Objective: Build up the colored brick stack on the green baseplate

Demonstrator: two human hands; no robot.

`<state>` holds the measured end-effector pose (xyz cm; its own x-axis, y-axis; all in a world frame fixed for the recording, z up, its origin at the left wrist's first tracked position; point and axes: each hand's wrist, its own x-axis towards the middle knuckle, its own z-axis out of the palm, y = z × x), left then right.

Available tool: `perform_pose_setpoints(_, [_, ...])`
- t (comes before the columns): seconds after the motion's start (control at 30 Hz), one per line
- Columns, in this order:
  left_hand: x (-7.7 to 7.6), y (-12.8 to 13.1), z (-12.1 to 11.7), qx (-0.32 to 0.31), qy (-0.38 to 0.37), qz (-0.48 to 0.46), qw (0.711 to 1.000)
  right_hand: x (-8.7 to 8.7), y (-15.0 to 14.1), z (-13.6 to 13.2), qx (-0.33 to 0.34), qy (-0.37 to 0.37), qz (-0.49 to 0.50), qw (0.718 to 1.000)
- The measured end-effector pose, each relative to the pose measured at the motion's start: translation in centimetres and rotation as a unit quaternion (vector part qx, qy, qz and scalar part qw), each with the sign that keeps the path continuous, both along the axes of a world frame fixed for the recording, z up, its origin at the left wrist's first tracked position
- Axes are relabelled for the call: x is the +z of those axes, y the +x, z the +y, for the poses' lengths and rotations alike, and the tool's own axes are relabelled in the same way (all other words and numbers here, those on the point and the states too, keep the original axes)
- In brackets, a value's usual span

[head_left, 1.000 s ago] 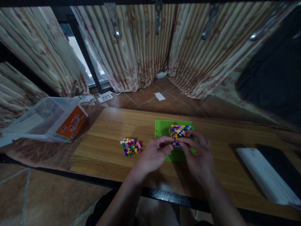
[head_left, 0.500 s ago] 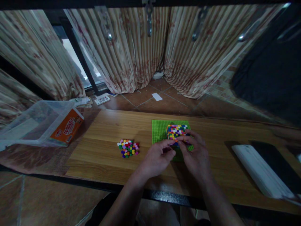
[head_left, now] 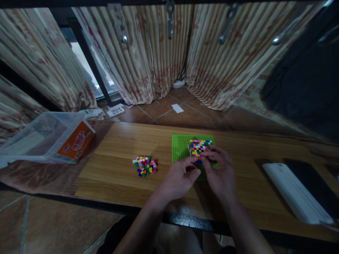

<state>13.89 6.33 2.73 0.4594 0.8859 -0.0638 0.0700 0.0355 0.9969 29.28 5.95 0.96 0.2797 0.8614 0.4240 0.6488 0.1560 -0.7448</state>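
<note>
A block built of small multicoloured toy bricks [head_left: 199,145] stands on a green studded baseplate [head_left: 179,145]. At the block's front edge, my left hand [head_left: 183,177] has its fingers curled in, with the index fingertip against the block. Whatever is between thumb and finger there is too small to make out. My right hand [head_left: 220,170] wraps the block's front right corner, thumb and index finger at the front and the other fingers along the right side. Both hands cover the near part of the baseplate. Left of them lies a pile of loose bricks [head_left: 145,166].
A clear plastic bin [head_left: 45,139] with an orange label stands at the table's left end. On the right lie a white, long object [head_left: 296,194] and a dark flat one [head_left: 312,183]. The wooden tabletop [head_left: 111,169] has a dark front edge.
The hands stay at the block's front edge, with only slight finger movement. The whole view has shifted a little.
</note>
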Motion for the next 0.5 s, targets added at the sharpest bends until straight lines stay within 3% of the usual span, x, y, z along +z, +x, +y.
perform_pose_setpoints(0.5, [-0.74,-0.06,-0.16,-0.028,0.019,-0.004,0.999,-0.1,-0.04,0.08,-0.01,-0.016,0.011,1.0])
